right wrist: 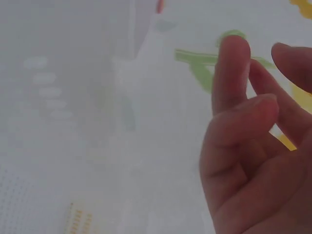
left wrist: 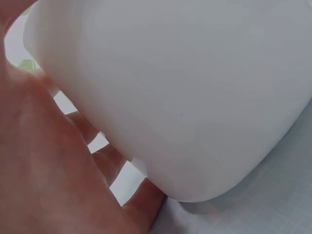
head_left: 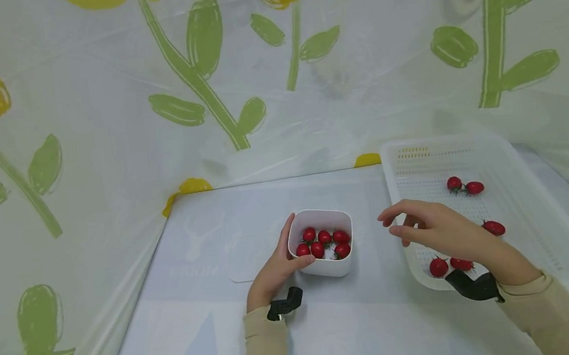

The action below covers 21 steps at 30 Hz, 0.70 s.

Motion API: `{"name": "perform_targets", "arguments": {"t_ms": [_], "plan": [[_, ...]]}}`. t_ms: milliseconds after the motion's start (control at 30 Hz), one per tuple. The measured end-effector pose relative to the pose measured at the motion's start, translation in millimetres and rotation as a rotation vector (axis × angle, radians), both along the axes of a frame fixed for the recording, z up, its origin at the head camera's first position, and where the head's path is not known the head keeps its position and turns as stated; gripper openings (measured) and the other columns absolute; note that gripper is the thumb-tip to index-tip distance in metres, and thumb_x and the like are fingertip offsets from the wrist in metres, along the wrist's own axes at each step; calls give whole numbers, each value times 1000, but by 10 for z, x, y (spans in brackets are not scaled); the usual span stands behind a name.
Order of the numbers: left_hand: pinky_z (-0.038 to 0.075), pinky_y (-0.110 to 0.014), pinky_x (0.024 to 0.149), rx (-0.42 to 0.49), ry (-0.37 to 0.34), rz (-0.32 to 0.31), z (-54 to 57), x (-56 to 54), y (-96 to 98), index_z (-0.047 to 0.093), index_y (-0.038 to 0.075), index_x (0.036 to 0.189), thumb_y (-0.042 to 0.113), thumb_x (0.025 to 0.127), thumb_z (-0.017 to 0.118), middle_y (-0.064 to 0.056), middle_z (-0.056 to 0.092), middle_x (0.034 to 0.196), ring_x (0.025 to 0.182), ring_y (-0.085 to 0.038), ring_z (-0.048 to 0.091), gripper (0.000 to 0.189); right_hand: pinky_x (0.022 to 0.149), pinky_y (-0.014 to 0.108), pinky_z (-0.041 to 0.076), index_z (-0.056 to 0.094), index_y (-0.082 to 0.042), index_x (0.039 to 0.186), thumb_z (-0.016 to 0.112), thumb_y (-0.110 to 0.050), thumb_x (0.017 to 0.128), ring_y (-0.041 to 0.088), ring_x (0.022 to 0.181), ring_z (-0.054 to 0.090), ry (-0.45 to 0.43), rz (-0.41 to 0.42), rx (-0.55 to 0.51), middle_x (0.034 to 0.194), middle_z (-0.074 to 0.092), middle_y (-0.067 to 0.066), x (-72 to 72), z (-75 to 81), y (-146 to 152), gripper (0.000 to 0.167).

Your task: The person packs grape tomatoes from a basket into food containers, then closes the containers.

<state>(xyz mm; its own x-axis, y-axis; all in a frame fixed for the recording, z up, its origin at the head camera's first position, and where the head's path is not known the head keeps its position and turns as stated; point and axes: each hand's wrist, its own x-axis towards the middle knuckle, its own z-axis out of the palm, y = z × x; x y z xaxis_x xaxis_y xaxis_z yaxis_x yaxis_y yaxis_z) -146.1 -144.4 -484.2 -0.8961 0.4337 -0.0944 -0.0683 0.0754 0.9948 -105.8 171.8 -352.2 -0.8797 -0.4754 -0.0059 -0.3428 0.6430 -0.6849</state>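
My left hand (head_left: 276,269) holds a square white container (head_left: 321,269) by its left side, thumb at the near rim and fingers along the outer wall. Inside lie several red cherry tomatoes (head_left: 317,250). In the left wrist view the container's smooth wall (left wrist: 185,97) fills most of the picture, with the palm and fingers (left wrist: 109,161) against it. My right hand (head_left: 435,227) hovers over the left edge of a white perforated basket (head_left: 524,203), fingers loosely bent. The right wrist view shows nothing between its fingers (right wrist: 231,73).
Several more cherry tomatoes lie in the basket: a pair (head_left: 465,186) towards the back, one (head_left: 493,228) beyond the right forearm, others (head_left: 439,267) at the near left corner. Behind the white table (head_left: 217,326) hangs a flower-printed sheet (head_left: 113,103).
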Motion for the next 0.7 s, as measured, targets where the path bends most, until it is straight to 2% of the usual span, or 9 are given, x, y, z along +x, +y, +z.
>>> {"name": "perform_targets", "arguments": {"t_ms": [33,167,233,267,400,533,700], "plan": [[24,-45,101,4,-2,-4,5,0,-2,11,49,136,17,80,64,10,22,140,127,-15,20,84,64,26,45,53,-28,112,51,-40,88,8,69,56,-2,2,10,90,59,-11,-15,-6,21,27],[21,-47,102,6,-15,-33,143,46,4,5,40,141,18,80,64,2,18,144,130,-20,17,87,66,27,45,54,-28,111,51,-40,89,6,68,56,-10,21,41,81,60,-9,-65,-35,119,26],[21,-47,102,9,-22,-40,151,43,8,4,40,141,17,81,64,0,17,144,130,-21,17,88,66,26,45,54,-28,110,50,-40,89,7,68,55,-22,27,51,77,60,-8,-86,-56,191,24],[22,-47,102,6,-23,-40,146,41,10,4,40,141,16,81,63,-1,17,144,130,-21,17,88,66,26,44,54,-29,109,50,-40,89,7,67,55,-35,26,56,74,59,-8,-98,-69,234,24],[24,-46,101,8,-4,-20,-16,-16,1,8,47,137,15,81,63,5,22,141,128,-18,21,85,57,25,42,53,-26,112,52,-39,88,10,60,52,-88,35,79,70,58,-6,-159,-129,423,27],[25,-47,100,3,6,-6,-39,-21,2,10,49,137,17,80,64,9,23,139,127,-16,22,84,50,25,40,51,-24,117,53,-37,88,13,60,52,-164,48,92,78,59,-1,-230,-152,607,31],[23,-46,101,12,-14,-16,46,-1,10,9,47,138,16,80,64,6,20,142,129,-18,19,85,67,33,45,48,-24,121,55,-37,87,15,77,58,-268,24,128,97,59,3,-333,-211,830,37]]}}
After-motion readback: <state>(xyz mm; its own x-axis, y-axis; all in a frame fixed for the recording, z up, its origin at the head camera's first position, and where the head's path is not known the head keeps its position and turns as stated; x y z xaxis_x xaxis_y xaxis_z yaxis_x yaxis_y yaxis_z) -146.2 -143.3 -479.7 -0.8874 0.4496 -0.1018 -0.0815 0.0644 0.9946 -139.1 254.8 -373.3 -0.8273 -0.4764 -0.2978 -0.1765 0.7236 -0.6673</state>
